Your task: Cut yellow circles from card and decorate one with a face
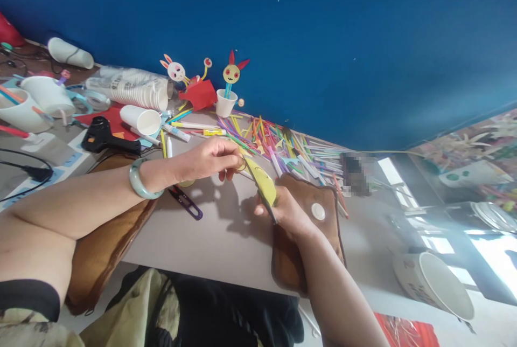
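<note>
A yellow paper piece [263, 181] with dark drawn lines is held tilted above the table, between my two hands. My right hand [290, 211] grips its lower end, and a dark edge shows beneath the paper there; I cannot tell what it is. At the upper end, the fingertips of my left hand [218, 159] are pinched together at the paper's edge. Under my left wrist lie purple-handled thread snips [188, 204]. A brown pad [309, 201] with a white disc [318, 211] on it lies beneath my right hand.
Colourful sticks [258, 134] and markers are strewn along the blue wall. A hot glue gun [107, 137], paper cups [141, 119] and a power strip [60, 166] lie left. Two rabbit-faced figures, one in a white cup [226, 103], stand behind. A white bowl [434, 285] stands right.
</note>
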A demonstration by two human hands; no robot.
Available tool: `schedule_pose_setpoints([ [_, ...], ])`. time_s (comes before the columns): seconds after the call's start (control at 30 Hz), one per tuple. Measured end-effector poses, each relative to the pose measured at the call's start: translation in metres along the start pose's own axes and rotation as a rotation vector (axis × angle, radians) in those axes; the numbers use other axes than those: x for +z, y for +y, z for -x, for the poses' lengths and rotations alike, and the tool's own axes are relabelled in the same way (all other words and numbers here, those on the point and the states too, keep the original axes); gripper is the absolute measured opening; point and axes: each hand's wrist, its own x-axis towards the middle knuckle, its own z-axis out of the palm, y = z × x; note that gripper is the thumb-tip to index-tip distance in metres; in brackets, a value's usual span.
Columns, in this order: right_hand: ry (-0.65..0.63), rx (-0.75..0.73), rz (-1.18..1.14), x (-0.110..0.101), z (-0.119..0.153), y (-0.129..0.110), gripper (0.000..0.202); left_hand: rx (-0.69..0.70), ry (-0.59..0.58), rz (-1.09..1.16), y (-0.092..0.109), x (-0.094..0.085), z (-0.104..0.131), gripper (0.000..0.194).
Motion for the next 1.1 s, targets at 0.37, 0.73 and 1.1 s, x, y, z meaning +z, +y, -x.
schedule_pose_setpoints([
  [0.37,-0.013,-0.005,0.013,-0.0016,-0.0009,0.0015,0.051,0.037,0.004,-0.075,-0.0029,-0.0014,0.0005,0.017],
  [0.73,-0.027,-0.002,0.085,-0.003,-0.0022,0.0007,0.054,0.001,0.012,-0.07,0.0013,-0.0005,0.0018,0.017],
  [1.1,-0.033,0.0,0.095,-0.0036,-0.0031,0.0008,0.053,-0.012,-0.008,-0.068,0.0008,-0.001,0.0018,0.018],
])
